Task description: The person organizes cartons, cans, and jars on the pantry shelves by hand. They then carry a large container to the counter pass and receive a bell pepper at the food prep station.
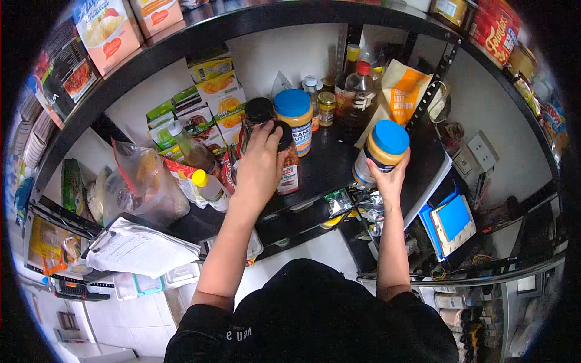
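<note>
My right hand (387, 181) is wrapped around a peanut butter jar (381, 154) with a blue lid, held slightly tilted at the shelf's front right. My left hand (261, 163) is closed at the side of a crushed pepper jar (289, 172), a clear container with a black lid and red contents. Its fingers lie between that lid and a second black-lidded jar (259, 111) just behind, partly hidden by the hand. Another blue-lidded peanut butter jar (295, 121) stands upright behind the pepper jar. All these are on or over the black shelf (327, 172).
Green and yellow food packets (218, 91) stand at the back left. Nearer are a yellow-capped bottle (209, 184), a clear plastic bag (148, 187) and a clipboard (142, 248) with papers. A red-capped bottle (362, 88) and a paper bag (399, 91) stand back right. An upper shelf (272, 21) arches overhead.
</note>
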Available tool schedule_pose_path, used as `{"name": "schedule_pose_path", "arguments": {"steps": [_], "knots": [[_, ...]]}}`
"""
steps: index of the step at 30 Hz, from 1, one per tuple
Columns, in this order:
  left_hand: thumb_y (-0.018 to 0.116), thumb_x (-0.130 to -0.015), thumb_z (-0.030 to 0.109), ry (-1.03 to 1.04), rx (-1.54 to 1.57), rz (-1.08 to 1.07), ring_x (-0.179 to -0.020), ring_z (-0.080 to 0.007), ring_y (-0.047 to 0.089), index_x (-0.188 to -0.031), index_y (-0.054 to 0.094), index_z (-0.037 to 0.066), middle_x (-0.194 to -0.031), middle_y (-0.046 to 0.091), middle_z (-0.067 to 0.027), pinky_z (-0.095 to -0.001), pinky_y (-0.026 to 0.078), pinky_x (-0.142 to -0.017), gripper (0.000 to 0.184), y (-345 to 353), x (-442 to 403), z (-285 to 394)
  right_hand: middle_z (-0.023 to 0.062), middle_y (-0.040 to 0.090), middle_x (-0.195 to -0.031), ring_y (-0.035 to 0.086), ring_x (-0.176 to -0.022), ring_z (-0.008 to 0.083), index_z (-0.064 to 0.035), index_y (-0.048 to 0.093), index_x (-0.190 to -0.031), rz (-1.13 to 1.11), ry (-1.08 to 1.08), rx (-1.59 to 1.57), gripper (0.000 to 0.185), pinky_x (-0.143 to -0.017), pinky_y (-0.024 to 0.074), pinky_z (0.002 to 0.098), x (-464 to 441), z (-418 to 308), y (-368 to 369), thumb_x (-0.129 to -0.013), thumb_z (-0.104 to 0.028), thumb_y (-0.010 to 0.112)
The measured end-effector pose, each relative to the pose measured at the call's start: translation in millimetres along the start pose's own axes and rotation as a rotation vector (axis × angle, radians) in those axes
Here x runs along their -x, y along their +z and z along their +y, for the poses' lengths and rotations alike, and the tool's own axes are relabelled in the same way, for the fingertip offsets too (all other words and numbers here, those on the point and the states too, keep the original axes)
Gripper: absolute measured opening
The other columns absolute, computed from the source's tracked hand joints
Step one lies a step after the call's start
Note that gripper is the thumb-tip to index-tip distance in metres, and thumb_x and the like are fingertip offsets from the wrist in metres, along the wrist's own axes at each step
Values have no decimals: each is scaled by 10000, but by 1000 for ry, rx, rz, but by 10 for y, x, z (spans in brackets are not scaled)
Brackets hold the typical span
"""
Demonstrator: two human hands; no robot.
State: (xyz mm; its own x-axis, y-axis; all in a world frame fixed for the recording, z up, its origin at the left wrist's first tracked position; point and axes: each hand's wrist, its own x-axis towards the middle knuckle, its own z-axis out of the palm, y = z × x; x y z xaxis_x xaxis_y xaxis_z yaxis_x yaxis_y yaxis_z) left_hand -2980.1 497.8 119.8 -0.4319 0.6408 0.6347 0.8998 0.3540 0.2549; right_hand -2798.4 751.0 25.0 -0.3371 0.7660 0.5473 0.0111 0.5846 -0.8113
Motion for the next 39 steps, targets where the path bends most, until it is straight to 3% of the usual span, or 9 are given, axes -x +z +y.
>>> {"name": "schedule_pose_path", "arguments": {"steps": [4,6,9,15,17,23,26,39], "knots": [[729,-816,178,-23,61,13,-1195,-406,517,-1200,549,-24,-1300,521,-203,-441,464,-967,470,-29,-53,42,209,412,-1396,452,-1279,312,-5,208,-1467,-13,-44,40,1126,-1093,352,411,41,7,13,-608,-210,907],[738,-812,190,-67,134,-10,-1167,-408,530,-1172,545,-29,-1282,521,-199,-446,475,-943,464,-40,-97,64,214,494,-1327,526,-1211,295,30,226,-1451,-51,-174,108,1091,-1043,409,400,55,-41,9,-639,-243,900],[761,-794,221,-68,149,24,-1111,-424,544,-1129,527,-32,-1246,501,-220,-453,488,-902,481,22,-125,62,212,484,-1337,516,-1226,305,18,223,-1454,-90,-71,18,1114,-1049,406,403,57,-163,-22,-615,-240,908],[788,-771,258,-53,55,104,-1153,-455,497,-1201,471,-31,-1234,463,-292,-465,458,-946,608,134,-112,25,204,485,-1340,505,-1241,300,11,225,-1453,-154,-25,-39,1135,-1061,397,399,35,-19,-109,-588,-230,920],[788,-772,299,-127,72,-34,-1189,-453,476,-1304,420,-32,-1261,456,-296,-468,442,-971,727,86,-136,32,199,490,-1335,507,-1239,296,12,232,-1449,-178,-1,-92,1131,-1063,395,396,59,-37,-177,-585,-228,921],[790,-752,394,-178,-25,-167,-1202,-450,481,-1418,339,-60,-1303,448,-310,-446,430,-1005,924,-40,-231,31,177,510,-1326,519,-1231,280,-5,254,-1436,-262,-69,-31,1098,-1061,397,392,136,-97,-346,-590,-222,919],[831,-705,329,-155,3,-174,-1154,-422,518,-1377,373,-99,-1243,479,-289,-432,460,-952,918,-93,-266,-3,179,507,-1332,514,-1238,281,-5,254,-1437,-244,-7,-86,1100,-1069,389,398,122,-145,-393,-590,-223,921],[818,-714,381,-102,51,-171,-1206,-409,495,-1336,387,-107,-1284,475,-272,-429,431,-1008,901,-47,-300,-133,185,463,-1374,478,-1274,287,-10,221,-1460,-204,-44,-112,1117,-1081,377,409,-14,-41,-393,-606,-209,912]]}}
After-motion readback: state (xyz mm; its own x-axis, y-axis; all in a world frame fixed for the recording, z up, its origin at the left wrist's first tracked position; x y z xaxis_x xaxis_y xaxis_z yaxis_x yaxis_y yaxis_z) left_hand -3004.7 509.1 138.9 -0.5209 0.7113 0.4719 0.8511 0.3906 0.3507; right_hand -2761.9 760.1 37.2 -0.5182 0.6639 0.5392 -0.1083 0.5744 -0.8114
